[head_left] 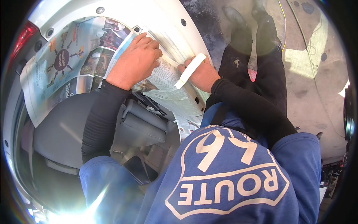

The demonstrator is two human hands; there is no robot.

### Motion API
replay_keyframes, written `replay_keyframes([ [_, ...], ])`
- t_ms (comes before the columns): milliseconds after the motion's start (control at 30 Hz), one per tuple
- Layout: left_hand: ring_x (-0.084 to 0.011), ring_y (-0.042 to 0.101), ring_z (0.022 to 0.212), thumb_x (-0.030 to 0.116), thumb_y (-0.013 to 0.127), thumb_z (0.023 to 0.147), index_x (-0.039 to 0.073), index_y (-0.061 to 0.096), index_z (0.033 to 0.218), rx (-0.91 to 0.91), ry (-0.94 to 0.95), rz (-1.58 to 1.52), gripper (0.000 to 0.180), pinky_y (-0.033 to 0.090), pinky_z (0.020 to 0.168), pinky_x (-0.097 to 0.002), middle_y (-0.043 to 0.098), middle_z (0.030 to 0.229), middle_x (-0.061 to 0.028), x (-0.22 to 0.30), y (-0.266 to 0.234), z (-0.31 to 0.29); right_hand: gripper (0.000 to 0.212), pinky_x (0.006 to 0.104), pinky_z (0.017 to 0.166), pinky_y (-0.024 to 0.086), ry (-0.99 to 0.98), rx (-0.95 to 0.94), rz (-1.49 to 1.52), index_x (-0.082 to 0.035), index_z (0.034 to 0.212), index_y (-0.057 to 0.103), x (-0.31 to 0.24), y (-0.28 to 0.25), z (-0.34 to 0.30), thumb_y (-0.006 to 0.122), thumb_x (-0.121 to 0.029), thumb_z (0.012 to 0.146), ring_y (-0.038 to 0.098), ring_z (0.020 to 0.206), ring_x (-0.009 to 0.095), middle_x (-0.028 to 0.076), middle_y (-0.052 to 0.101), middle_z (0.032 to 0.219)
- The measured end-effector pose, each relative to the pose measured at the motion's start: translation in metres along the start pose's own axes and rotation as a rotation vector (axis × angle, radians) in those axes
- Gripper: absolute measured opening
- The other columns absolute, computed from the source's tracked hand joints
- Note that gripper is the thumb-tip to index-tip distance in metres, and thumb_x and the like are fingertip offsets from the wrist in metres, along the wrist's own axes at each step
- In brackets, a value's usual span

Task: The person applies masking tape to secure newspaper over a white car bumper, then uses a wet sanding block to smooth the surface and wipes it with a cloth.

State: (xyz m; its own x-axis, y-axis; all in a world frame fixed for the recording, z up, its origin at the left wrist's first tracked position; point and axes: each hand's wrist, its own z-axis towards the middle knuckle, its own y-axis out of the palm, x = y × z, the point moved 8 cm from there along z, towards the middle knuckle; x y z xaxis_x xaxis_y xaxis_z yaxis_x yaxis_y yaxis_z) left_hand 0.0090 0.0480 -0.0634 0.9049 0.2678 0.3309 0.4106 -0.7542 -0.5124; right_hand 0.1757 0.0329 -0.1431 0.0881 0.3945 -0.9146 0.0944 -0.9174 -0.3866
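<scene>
My left hand presses against the white car body frame, its fingers curled together on the upper edge of a newspaper sheet. That sheet hangs down over the door opening. To the right, my right hand grips a roll of masking tape, seen nearly edge-on. The fingertips of this hand are close to the sheet's right edge and partly hidden by the roll. Another newspaper sheet covers the opening on the left, its lower edge loose and curved.
Below the sheets lies the car's interior with a grey seat and a dark flat object. A red tail light is at the far left. My dark-trousered legs extend over the concrete floor, where a yellow cord runs.
</scene>
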Motion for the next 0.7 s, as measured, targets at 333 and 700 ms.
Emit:
replay_keyframes([
  [333,-0.028,0.062,0.112,0.013,0.076,0.087,0.004,0.073,0.097,-0.049,0.0,-0.041,0.014,0.04,0.115,-0.045,0.068,0.102,-0.0087,0.001,-0.007,0.008,0.024,0.0479,0.099,0.039,-0.048,-0.009,0.0,-0.018,0.113,0.064,0.007,0.0,-0.004,0.063,-0.021,0.09,0.062,0.112,0.017,0.0,0.058,0.106],
  [700,-0.0273,0.062,0.111,0.018,0.076,0.088,0.004,0.074,0.1,-0.026,0.025,-0.024,0.018,0.04,0.114,-0.0459,0.069,0.102,-0.0078,0.0,-0.008,0.009,0.019,0.0492,0.097,0.041,-0.112,-0.003,0.027,-0.02,0.103,0.07,0.008,0.01,0.002,0.068,-0.021,0.085,0.061,0.109,0.017,-0.001,0.062,0.104],
])
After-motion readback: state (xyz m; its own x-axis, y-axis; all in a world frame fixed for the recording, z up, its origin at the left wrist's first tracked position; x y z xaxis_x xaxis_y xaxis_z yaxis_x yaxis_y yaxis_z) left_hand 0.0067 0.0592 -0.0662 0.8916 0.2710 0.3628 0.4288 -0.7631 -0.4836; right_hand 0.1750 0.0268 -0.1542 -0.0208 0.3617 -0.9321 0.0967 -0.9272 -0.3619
